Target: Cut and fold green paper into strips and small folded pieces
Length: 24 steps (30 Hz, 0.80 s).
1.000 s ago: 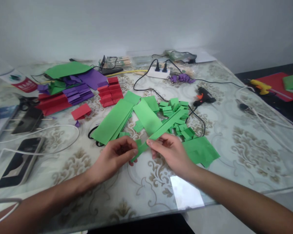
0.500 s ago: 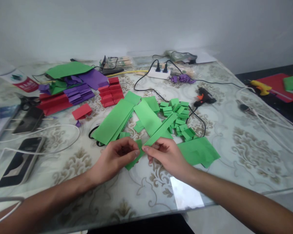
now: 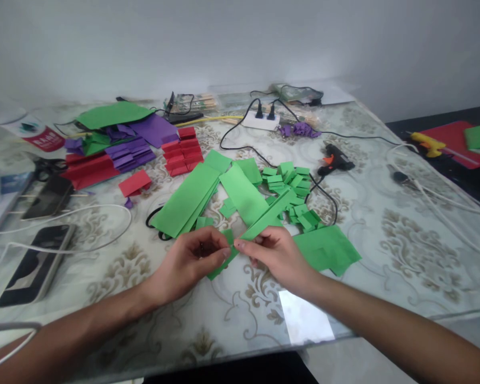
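A long, narrow green paper strip (image 3: 269, 213) is held low over the near middle of the table. My left hand (image 3: 190, 261) pinches its lower left part between thumb and fingers. Close beside it, my right hand (image 3: 278, 256) pinches the strip near the middle, and its upper end slants away to the right. Whether it is one folded piece or two is hidden by the fingers. Just beyond lie flat green paper pieces (image 3: 190, 197) and another green sheet (image 3: 242, 192). A heap of small folded green pieces (image 3: 294, 192) sits to their right, above a green rectangle (image 3: 330, 248).
Folded red pieces (image 3: 183, 152) and purple paper (image 3: 130, 154) lie at the back left. A black glue gun (image 3: 335, 160) rests at the right, its cord near a white power strip (image 3: 261, 120). At the left are a phone (image 3: 36, 264), scissors (image 3: 46, 166) and white cables.
Both hands have shifted very slightly to the right with the green strip still pinched. Everything else on the table looks the same.
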Each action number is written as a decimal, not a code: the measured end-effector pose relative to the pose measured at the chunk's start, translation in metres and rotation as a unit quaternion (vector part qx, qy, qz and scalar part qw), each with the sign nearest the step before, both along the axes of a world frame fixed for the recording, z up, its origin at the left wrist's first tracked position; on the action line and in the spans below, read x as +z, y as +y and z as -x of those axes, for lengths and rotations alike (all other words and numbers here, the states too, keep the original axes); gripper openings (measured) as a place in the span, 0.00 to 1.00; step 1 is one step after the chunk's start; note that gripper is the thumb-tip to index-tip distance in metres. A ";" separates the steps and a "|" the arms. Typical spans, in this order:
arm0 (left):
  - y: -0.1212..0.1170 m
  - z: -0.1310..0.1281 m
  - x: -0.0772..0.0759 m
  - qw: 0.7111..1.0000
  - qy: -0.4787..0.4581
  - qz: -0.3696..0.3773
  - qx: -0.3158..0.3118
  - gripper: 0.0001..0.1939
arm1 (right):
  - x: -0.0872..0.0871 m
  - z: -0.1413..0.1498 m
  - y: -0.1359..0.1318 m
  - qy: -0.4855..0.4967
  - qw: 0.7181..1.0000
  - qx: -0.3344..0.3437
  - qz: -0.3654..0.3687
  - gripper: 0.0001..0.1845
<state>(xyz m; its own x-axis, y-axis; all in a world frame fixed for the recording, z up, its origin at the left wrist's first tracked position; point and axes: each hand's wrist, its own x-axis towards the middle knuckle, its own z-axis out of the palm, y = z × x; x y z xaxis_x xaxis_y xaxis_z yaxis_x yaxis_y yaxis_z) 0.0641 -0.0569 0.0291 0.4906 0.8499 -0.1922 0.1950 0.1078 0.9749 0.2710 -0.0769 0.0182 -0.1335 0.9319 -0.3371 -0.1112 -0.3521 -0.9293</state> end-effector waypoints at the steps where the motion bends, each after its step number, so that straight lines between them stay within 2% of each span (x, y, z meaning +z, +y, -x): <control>1: 0.000 0.000 0.000 1.000 0.001 0.000 0.000 0.11 | 0.001 -0.002 0.001 -0.001 1.000 -0.005 -0.005 0.25; 7: 0.000 0.001 0.002 1.000 0.007 -0.002 -0.001 0.10 | 0.005 -0.010 0.006 -0.011 0.999 -0.033 -0.021 0.22; 12: 0.000 -0.001 0.003 1.000 0.001 0.006 -0.002 0.11 | 0.005 -0.005 0.004 -0.010 0.999 -0.019 -0.031 0.24; 19: -0.002 -0.004 0.002 1.000 0.009 -0.008 -0.001 0.13 | 0.002 0.003 0.000 0.007 1.000 0.008 -0.008 0.27; 24: -0.002 -0.003 0.002 1.000 0.017 -0.013 0.002 0.14 | 0.004 0.003 0.000 0.002 1.000 0.005 -0.015 0.27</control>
